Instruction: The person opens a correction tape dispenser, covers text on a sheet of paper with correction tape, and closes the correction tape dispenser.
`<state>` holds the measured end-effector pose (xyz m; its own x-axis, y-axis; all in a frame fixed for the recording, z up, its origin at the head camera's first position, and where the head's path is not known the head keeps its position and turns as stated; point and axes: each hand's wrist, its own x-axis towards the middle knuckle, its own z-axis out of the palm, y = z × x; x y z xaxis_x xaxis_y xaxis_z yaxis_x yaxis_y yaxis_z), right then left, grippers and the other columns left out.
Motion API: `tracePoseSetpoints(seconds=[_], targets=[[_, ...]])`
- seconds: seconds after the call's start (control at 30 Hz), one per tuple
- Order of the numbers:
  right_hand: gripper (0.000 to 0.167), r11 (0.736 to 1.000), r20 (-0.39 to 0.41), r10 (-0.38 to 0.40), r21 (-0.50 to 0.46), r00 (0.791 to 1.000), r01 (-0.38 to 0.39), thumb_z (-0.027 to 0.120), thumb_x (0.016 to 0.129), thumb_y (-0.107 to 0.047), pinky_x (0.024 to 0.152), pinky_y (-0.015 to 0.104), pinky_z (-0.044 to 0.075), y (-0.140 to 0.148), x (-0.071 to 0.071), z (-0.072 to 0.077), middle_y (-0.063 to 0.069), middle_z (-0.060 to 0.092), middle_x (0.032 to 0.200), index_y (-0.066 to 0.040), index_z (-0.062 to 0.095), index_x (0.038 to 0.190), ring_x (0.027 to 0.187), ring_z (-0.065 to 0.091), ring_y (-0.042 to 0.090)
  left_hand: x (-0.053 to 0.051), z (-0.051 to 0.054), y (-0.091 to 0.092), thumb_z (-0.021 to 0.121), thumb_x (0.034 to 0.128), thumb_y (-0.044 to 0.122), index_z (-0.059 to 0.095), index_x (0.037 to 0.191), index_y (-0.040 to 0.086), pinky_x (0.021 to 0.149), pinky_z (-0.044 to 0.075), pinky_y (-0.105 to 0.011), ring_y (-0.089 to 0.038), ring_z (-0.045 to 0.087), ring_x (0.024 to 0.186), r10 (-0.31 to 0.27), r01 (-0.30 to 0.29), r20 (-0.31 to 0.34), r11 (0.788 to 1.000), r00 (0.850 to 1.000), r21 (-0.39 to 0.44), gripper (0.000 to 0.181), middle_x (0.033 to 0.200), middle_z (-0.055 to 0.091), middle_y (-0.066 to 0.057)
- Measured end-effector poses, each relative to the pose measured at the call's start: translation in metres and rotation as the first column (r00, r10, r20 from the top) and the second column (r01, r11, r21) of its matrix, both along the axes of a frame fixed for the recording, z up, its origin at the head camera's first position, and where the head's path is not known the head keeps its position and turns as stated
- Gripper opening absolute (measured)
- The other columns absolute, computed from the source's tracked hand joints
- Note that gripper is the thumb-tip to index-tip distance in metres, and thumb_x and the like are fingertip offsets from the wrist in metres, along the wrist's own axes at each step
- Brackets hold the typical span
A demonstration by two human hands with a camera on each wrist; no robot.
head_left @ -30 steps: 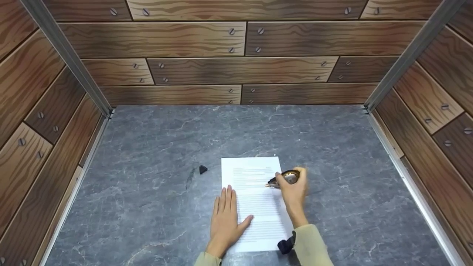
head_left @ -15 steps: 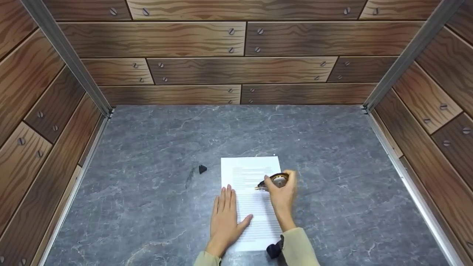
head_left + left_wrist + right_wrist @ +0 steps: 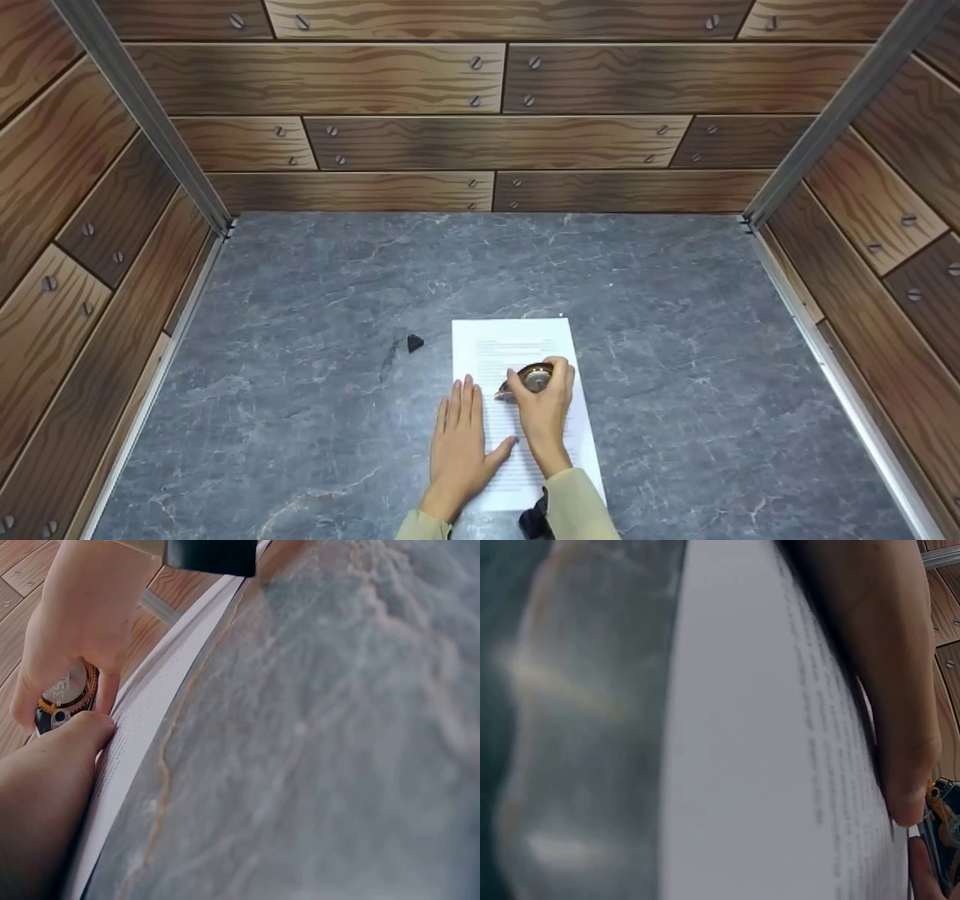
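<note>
My right hand (image 3: 546, 409) grips a correction tape dispenser (image 3: 537, 377), a teardrop-shaped body with a clear side and orange gears inside. Its narrow tip points left, at the printed lines on a white sheet of paper (image 3: 525, 330); whether it touches the paper is hard to tell. Flat on the sheet's left edge lies my left hand (image 3: 459, 450), fingers straight and thumb spread over the text. In the left wrist view the dispenser (image 3: 67, 694) shows between the right fingers, beyond the left thumb (image 3: 52, 765). The right wrist view catches only part of the dispenser (image 3: 946, 817).
A small black triangular piece (image 3: 415, 343) lies left of the paper on the grey marbled table (image 3: 315, 300). Wood-patterned walls (image 3: 390, 142) with metal corner strips enclose the back and sides. A black wrist camera (image 3: 534, 519) sits by the right sleeve.
My right hand has moved left and slightly nearer across the page with the correction tape dispenser, from the paper's right edge to near the left fingers. The left hand stays put.
</note>
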<state>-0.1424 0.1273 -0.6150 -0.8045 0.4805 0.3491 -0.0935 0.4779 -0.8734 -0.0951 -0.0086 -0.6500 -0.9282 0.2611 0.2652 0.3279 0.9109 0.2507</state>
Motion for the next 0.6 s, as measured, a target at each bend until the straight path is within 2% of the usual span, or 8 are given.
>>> tracePoseSetpoints(seconds=[0.1, 0.37, 0.6], targets=[[0.046, 1.0, -0.004, -0.007, 0.008, 1.0, 0.007, 0.086, 0.074, -0.015, 0.08, 0.041, 0.051, -0.0014, 0.0005, -0.0016, 0.01, 0.05, 0.101, -0.007, 0.05, 0.101, 0.095, 0.055, 0.026, 0.0006, -0.0001, 0.0005, 0.048, 0.0905, 0.069, 0.035, 0.15, -0.006, 0.118, 0.021, -0.05, -0.035, 0.023, 0.148, -0.001, 0.001, -0.008, 1.0, 1.0, 0.004, 0.097, 0.16, 0.027, -0.02], [0.046, 0.998, -0.003, 0.002, 0.061, 1.0, -0.002, 0.086, 0.076, -0.016, 0.077, 0.041, 0.056, -0.0058, 0.0011, -0.0023, 0.011, 0.048, 0.105, -0.007, 0.05, 0.104, 0.094, 0.058, 0.027, 0.0011, 0.0028, 0.0003, 0.046, 0.0914, 0.07, 0.029, 0.153, -0.003, 0.121, 0.014, -0.047, -0.031, 0.015, 0.151, 0.002, -0.001, 0.07, 1.0, 0.998, -0.013, 0.097, 0.163, 0.02, -0.017], [0.047, 0.992, -0.002, 0.021, 0.127, 1.0, -0.021, 0.084, 0.078, -0.016, 0.077, 0.043, 0.058, -0.009, 0.0014, -0.0009, 0.014, 0.046, 0.108, -0.005, 0.049, 0.108, 0.096, 0.061, 0.031, 0.0009, 0.0029, 0.0001, 0.045, 0.091, 0.071, 0.03, 0.153, -0.004, 0.121, 0.014, -0.047, -0.032, 0.015, 0.15, 0.002, -0.002, 0.068, 1.0, 0.998, -0.005, 0.098, 0.163, 0.02, -0.017]])
